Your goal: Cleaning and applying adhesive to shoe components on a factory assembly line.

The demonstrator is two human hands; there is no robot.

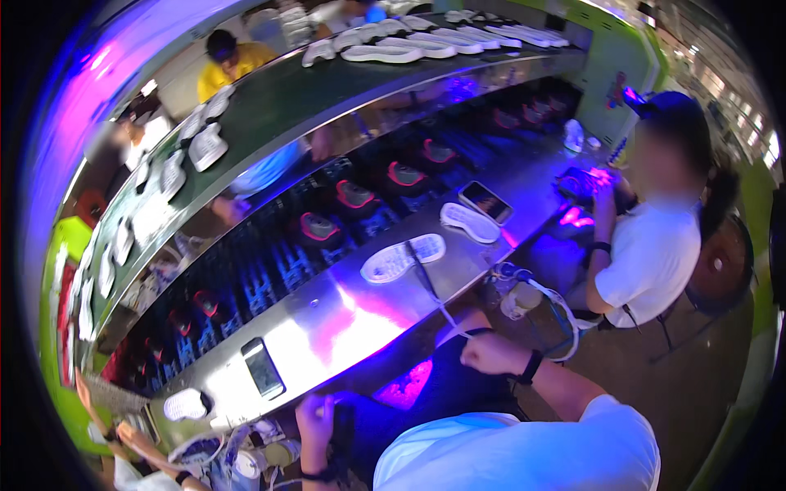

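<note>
My right hand (494,353), with a dark band at the wrist, is closed in front of the metal bench (307,307). From it a thin tool (438,304) with a pale shaft and a dark far part reaches over the bench edge. The tool's dark end crosses a white shoe sole (391,260) lying on the bench; whether it touches the sole I cannot tell. Lower left, my left hand (314,419) has its fingers curled near the bench's front edge, and what they hold, if anything, is hidden. A second white sole (470,222) lies farther right.
Phones (262,367) (485,202) lie on the bench. Behind it, a dark conveyor (270,270) carries dark shoe uppers (354,193) with red edges. A higher green belt (270,106) bears several white soles. A co-worker (651,237) sits at right; another person's hands (135,438) show lower left.
</note>
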